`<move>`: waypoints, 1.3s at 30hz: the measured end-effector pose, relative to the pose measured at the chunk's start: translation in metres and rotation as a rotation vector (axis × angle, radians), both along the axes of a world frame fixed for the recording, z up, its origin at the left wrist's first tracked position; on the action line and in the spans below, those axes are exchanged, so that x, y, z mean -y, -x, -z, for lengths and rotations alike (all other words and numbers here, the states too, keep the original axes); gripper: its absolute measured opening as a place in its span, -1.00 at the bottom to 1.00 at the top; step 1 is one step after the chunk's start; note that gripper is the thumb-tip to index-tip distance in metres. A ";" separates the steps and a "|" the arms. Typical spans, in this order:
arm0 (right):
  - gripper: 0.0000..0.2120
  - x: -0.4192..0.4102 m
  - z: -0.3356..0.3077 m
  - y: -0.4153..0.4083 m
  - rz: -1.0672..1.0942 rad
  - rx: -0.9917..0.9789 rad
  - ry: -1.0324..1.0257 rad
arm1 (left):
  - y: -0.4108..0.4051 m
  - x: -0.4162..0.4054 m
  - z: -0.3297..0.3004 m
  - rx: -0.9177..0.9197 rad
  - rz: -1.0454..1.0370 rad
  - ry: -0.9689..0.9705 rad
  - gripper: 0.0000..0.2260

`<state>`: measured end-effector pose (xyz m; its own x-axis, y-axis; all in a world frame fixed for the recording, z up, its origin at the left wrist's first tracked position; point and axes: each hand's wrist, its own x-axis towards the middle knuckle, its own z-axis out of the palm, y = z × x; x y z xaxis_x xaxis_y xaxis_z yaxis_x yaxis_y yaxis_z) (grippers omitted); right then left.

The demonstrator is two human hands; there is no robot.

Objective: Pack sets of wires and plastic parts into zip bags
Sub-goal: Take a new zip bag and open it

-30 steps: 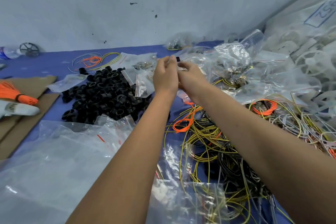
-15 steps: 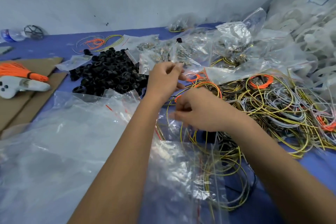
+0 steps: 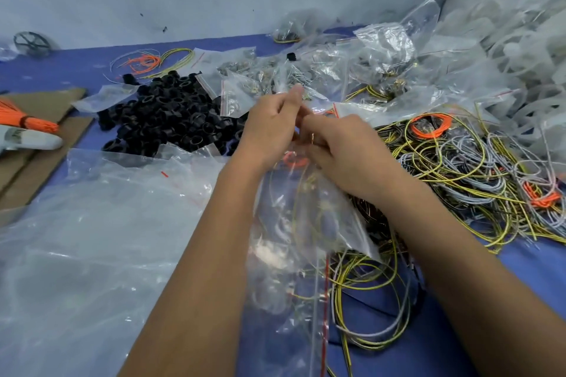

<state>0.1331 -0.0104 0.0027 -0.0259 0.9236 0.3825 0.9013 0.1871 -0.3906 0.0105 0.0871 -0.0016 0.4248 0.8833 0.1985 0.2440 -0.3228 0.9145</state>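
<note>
Hanging below both hands, a clear zip bag is held up over the blue surface, its top edge gathered where the two hands meet. The left hand grips that top edge with fingers curled round the plastic; the right hand has its fingers bent in against the same edge, pinching it, with a thin yellow wire end showing between them. Inside the bag, just under the hands, sit a small orange coil and loops of yellow-green wire.

Right of the zip bag lies a tangle of yellow, grey and orange wires, some strands running under the bag itself. Left of and beyond the bag is a heap of black plastic rings. Just beyond the bag, past the fingertips, small filled bags with red seal lines are piled. Left of the bag and nearer the camera, a big sheet of loose clear plastic is spread. Far left of the bag lie brown cardboard and a bundle of orange wire.
</note>
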 end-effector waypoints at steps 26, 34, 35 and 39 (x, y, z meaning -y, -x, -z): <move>-0.71 0.005 0.029 -0.015 0.288 -0.943 -0.100 | -0.035 0.054 0.016 0.078 -0.265 -0.402 -0.65; -0.63 0.006 0.033 -0.014 0.282 -0.716 -0.092 | -0.021 0.049 0.040 0.319 -0.151 0.091 -0.75; -0.65 0.006 0.032 -0.014 0.223 -0.733 -0.059 | -0.019 0.049 0.038 0.347 -0.136 0.125 -0.77; -0.71 0.011 0.026 -0.016 0.022 -0.768 -0.001 | -0.012 0.045 0.033 0.463 -0.127 0.220 -0.74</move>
<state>0.1495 -0.0211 -0.0229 0.2663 0.9202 0.2869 0.3808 0.1730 -0.9083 0.0228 0.0416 -0.0347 0.2235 0.9640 0.1443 -0.1770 -0.1054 0.9785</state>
